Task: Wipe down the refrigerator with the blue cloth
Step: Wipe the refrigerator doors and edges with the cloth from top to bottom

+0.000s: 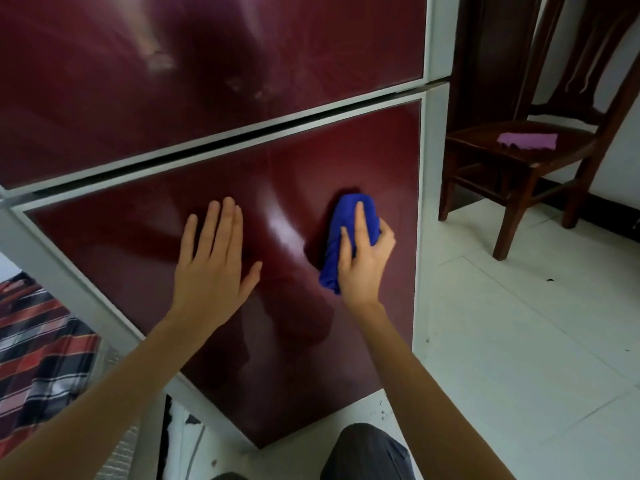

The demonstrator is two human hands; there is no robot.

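The blue cloth [346,237] is bunched and pressed against the lower door of the refrigerator [214,341], toward the door's right side, where it is gripped by the right hand [365,258] with curled fingers. The left hand [211,261] is laid flat on the same door, left of the cloth, fingers straight and released. A wooden chair [512,161] carrying a purple cloth [528,141] is seen to the refrigerator's right.

My left grip [214,261] lies flat, fingers straight and close together, thumb spread wide. My right grip [363,261] curls round the blue cloth [330,261], one finger stretched over it. Both bare forearms reach forward.
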